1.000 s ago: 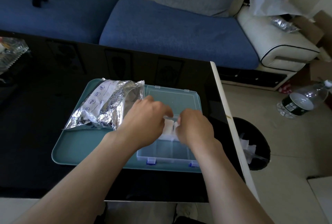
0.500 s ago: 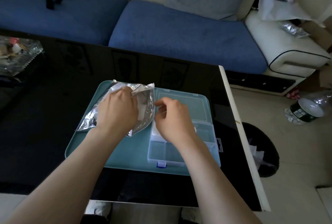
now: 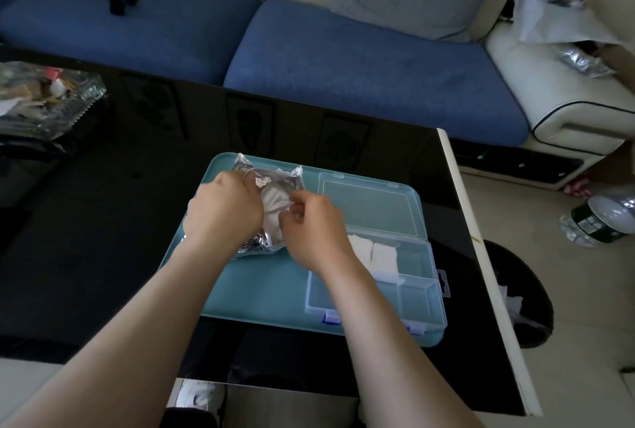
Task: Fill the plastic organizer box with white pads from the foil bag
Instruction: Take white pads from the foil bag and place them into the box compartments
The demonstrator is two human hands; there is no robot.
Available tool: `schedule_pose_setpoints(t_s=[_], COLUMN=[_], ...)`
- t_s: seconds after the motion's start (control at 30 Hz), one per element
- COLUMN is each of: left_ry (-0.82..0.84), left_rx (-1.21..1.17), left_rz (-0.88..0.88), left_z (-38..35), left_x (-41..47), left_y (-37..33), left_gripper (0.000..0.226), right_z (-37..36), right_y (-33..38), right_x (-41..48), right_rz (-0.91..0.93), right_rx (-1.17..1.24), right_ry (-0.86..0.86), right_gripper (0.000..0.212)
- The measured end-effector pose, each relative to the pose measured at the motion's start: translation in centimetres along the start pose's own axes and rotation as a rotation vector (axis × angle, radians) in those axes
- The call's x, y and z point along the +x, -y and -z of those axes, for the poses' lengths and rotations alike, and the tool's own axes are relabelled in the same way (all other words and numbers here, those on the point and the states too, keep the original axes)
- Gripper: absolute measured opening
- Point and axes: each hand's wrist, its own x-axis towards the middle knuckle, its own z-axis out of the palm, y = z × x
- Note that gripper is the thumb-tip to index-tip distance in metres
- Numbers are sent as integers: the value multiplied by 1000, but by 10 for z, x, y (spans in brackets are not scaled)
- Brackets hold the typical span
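**tray_watcher:** So, quick update. A second back both hands are down over the organizer box [image 3: 424, 293], tucking pads in. Now both are up at the foil bag [image 3: 275, 202], dead centre of the frame, on the left part of the teal tray [image 3: 240, 293].

**padcount:** What's each grip doing?

**tray_watcher:** The left hand [image 3: 223, 211] has its fingers curled round the bag's left edge and holds the mouth open. The right hand [image 3: 314, 226] sits at the opening with its fingers bent toward it. I honestly can't tell if they've pinched a pad yet or just the foil.

**padcount:** And the box?

**tray_watcher:** It's right of centre on the tray, lid [image 3: 367, 204] flipped back. Two stacks of white pads [image 3: 372, 254] sit in the far compartment, and the near compartments look bare.

**padcount:** So one drop-off is finished and the next fetch is starting?

**tray_watcher:** That's my read. Plenty of box left to fill.
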Motion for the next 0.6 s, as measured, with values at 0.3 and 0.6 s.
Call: schedule_pose_setpoints(t_s=[0.3,0.6], left_ry=[-75,-130], left_rx=[-50,-167], left_rz=[-2,-17], left_z=[1,4], left_x=[1,1], left_y=[0,-2], left_gripper=[34,38], right_z=[-29,-20], right_y=[12,16], right_x=[16,19], right_rz=[-74,-104], right_rx=[135,278], right_ry=[-160,-258], right_gripper=[27,7])
